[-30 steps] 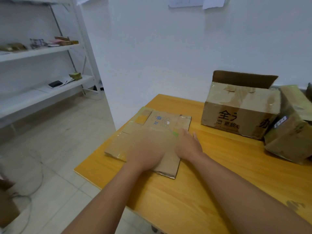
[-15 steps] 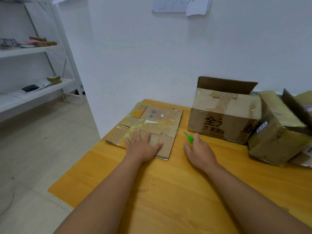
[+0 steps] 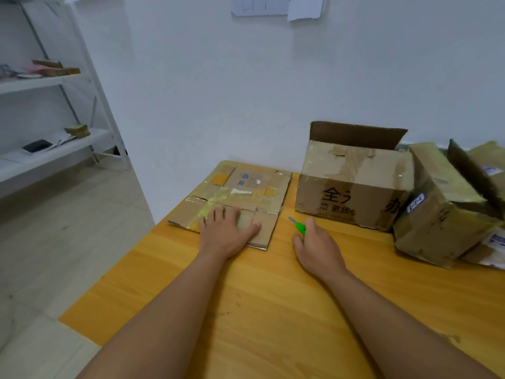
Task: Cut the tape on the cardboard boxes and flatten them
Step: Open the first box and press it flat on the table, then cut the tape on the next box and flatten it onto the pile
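A flattened cardboard box (image 3: 246, 187) with yellowish tape lies at the far left corner of the wooden table (image 3: 273, 310). My left hand (image 3: 225, 232) presses flat on its near edge, fingers spread. To its right, my right hand (image 3: 317, 246) rests on the table and grips a green utility knife (image 3: 299, 226), its tip pointing away to the left. An upright taped box with black characters (image 3: 352, 184) stands just beyond the right hand, its back flap raised.
More worn boxes (image 3: 442, 209) lean together at the table's right edge. The white wall runs behind the table. A white metal shelf unit (image 3: 54, 143) with small items stands left, across tiled floor (image 3: 68, 242).
My right hand came off the flattened box and moved right onto the table with the knife. My left hand slid back to the box's near edge. The view shifted right.
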Available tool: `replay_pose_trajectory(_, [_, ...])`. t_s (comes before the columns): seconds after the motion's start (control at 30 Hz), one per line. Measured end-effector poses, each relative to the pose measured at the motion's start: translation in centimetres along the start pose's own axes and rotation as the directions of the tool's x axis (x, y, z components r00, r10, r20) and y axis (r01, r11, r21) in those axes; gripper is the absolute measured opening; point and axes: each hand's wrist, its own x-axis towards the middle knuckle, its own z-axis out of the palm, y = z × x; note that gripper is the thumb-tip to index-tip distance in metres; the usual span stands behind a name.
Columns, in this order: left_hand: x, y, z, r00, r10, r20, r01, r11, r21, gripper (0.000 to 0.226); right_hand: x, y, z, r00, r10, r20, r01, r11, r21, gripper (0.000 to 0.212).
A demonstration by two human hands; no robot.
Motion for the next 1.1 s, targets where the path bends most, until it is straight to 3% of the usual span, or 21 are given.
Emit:
replay_pose_trajectory(0.2, [-0.4, 0.1, 0.0, 0.999, 0.011, -0.035, -0.011, 1.000, -0.009, 0.074, -0.1, 0.2, 0.1, 1.000, -0.008, 0.010, 0.008, 1.000, 0.021, 0.018])
replay_pose_trajectory(0.43, [-1.7, 1.3, -2.4, 0.994, 0.055, -0.099, -0.057, 0.998, -0.016, 0.062, 0.1, -0.8, -3.3, 0.979, 0.043, 0.197, -0.051, 0.998, 0.037, 0.020])
replay_pose_trajectory(0.7, [-4.0, 8.4, -7.2, 0.969, 0.175, -0.172, -0.187, 0.981, -0.059, 0.063, -1.5, -1.4, -10.9, 0.999, -0.045, 0.025, 0.041, 0.992, 0.117, 0.023])
replay_pose_trajectory(1.1, [-7.1, 19.1, -12.0, 0.909, 0.345, -0.232, -0.350, 0.936, 0.021, 0.063, -3.9, 3.3, -21.7, 0.992, -0.025, -0.127, 0.044, 0.988, 0.151, 0.028])
